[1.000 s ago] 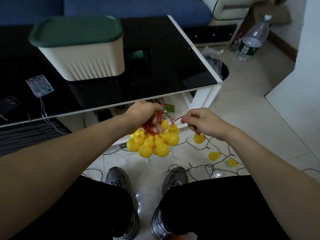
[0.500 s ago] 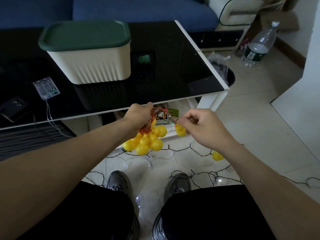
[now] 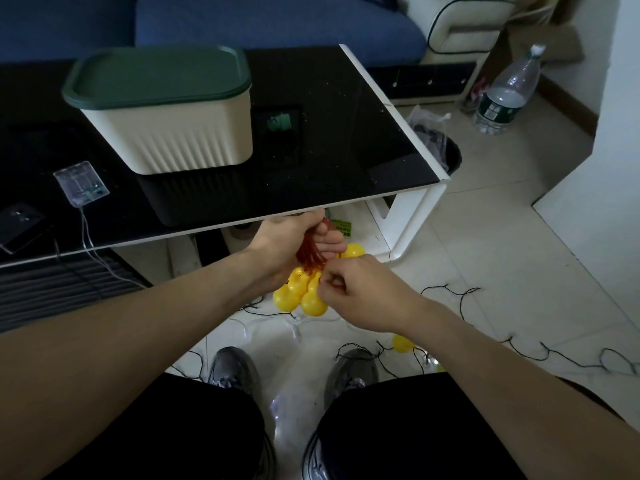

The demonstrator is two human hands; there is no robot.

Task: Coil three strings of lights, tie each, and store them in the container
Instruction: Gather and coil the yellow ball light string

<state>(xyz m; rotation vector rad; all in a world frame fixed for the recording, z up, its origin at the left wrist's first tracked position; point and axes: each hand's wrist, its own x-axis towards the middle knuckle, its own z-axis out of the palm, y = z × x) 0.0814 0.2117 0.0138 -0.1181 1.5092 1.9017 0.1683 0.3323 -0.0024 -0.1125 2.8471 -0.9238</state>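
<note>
My left hand [image 3: 287, 242] grips a gathered bunch of red wire [image 3: 309, 259], and a cluster of yellow ball lights [image 3: 300, 294] hangs below it, just under the table's front edge. My right hand [image 3: 360, 292] is closed on the same red wire, pinching it right beside the cluster. One loose yellow ball [image 3: 401, 342] of this string lies on the floor by my right foot. A black-wired string [image 3: 519, 344] sprawls across the floor tiles. The cream container [image 3: 173, 133] with its green lid [image 3: 156, 76] closed stands on the black table.
A clear battery box [image 3: 81, 181] with thin wires lies on the black glass table [image 3: 346, 133] at the left. A plastic water bottle [image 3: 507, 90] and a small black bin [image 3: 440, 150] stand on the floor at right. A blue sofa [image 3: 277, 19] is behind the table.
My right hand has come in from the right, down against the ball cluster, drawing the trailing wire and balls up. My left hand has lifted the bunch nearer the table edge.
</note>
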